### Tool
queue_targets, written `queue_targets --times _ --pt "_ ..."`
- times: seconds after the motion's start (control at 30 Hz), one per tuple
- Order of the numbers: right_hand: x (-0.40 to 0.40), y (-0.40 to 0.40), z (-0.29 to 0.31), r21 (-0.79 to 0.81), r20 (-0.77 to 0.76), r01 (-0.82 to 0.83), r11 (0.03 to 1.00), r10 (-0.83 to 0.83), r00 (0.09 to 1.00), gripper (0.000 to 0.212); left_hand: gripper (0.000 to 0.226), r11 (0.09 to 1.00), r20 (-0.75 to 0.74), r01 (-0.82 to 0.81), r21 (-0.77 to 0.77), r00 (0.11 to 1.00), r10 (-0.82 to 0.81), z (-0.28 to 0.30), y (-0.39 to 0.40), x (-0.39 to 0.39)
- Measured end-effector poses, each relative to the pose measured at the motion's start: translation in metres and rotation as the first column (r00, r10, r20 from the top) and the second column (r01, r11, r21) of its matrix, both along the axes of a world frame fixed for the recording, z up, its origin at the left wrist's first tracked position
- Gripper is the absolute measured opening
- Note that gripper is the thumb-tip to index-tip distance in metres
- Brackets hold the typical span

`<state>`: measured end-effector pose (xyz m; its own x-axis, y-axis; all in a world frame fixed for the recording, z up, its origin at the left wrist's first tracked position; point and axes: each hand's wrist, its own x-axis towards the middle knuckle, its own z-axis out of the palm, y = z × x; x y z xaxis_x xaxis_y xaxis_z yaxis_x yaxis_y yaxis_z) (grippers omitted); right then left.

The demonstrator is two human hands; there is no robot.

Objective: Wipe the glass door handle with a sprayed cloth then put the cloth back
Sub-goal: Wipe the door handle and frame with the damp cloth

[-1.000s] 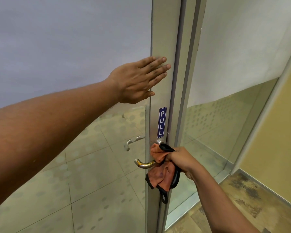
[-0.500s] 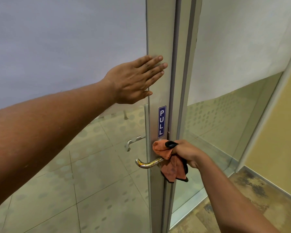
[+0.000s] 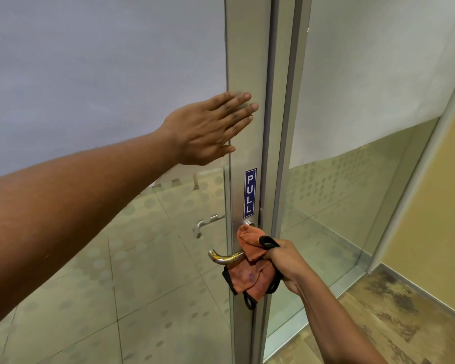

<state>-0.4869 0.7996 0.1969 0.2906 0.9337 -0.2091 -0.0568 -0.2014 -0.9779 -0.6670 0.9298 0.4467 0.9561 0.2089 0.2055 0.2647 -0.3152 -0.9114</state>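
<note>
Left hand (image 3: pixel 208 130): fingers straight, pressed flat on door frame (image 3: pixel 247 61) | right hand (image 3: pixel 286 261): orange cloth (image 3: pixel 250 277) gripped against handle (image 3: pixel 225 256) below.

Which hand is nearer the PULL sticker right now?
Right. The right hand grips the cloth just below the PULL sticker; the left hand lies flat on the door farther above.

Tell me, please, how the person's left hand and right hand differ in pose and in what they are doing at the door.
The left hand lies flat with straight fingers against the door frame; the right hand is curled round the orange cloth. The left hand is high, above the PULL sign; the right hand is low, below the sign, at the door handle. The left hand holds nothing, while the right presses cloth on the handle's base. Both are bare and at the same door.
</note>
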Motion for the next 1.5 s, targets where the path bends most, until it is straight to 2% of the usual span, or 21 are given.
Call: queue_targets --times 0.47,0.67,0.73,0.8,0.93,1.13,1.33,1.4,1.5 --pt "-0.023 -0.014 -0.01 0.05 -0.009 0.082 0.995 -0.082 0.997 0.019 0.075 0.999 0.005 -0.051 0.008 0.999 0.051 0.0 -0.005 0.001" --pt "-0.017 -0.037 0.004 0.137 -0.136 -0.004 0.991 0.023 0.99 0.019 0.074 0.999 0.003 -0.052 -0.001 0.999 0.052 0.0 -0.006 0.001" --pt "-0.007 -0.041 0.003 0.157 -0.172 0.007 0.988 0.021 0.985 0.025 0.073 0.999 -0.003 -0.047 0.006 0.999 0.048 -0.001 -0.004 0.001" --pt "0.002 -0.04 0.003 0.165 -0.207 0.038 0.986 -0.003 0.978 0.023 0.072 0.999 -0.004 -0.034 0.0 0.999 0.034 0.0 -0.002 0.001" --pt "-0.005 -0.029 -0.001 0.165 -0.097 0.057 0.985 -0.042 0.994 0.014 0.076 0.999 -0.003 -0.029 -0.018 1.0 0.029 0.001 -0.003 0.001" --pt "-0.025 -0.015 -0.018 0.106 0.015 0.111 0.988 -0.113 0.993 0.015 0.073 0.999 0.0 -0.03 -0.033 1.0 0.03 0.001 -0.002 0.001" --pt "-0.04 -0.023 -0.023 0.118 0.183 0.088 0.989 -0.109 0.977 0.035 0.071 0.999 0.003 -0.023 -0.023 1.0 0.023 0.0 -0.001 0.001" --pt "-0.049 -0.026 -0.023 0.12 0.228 0.072 0.99 -0.098 0.969 0.036 0.073 1.0 0.008 -0.016 -0.023 1.0 0.016 0.0 0.0 0.001" --pt "-0.068 -0.031 -0.021 0.131 0.216 0.046 0.99 -0.074 0.974 0.037 0.071 1.0 0.006 -0.015 -0.026 1.0 0.015 0.0 0.001 0.001"
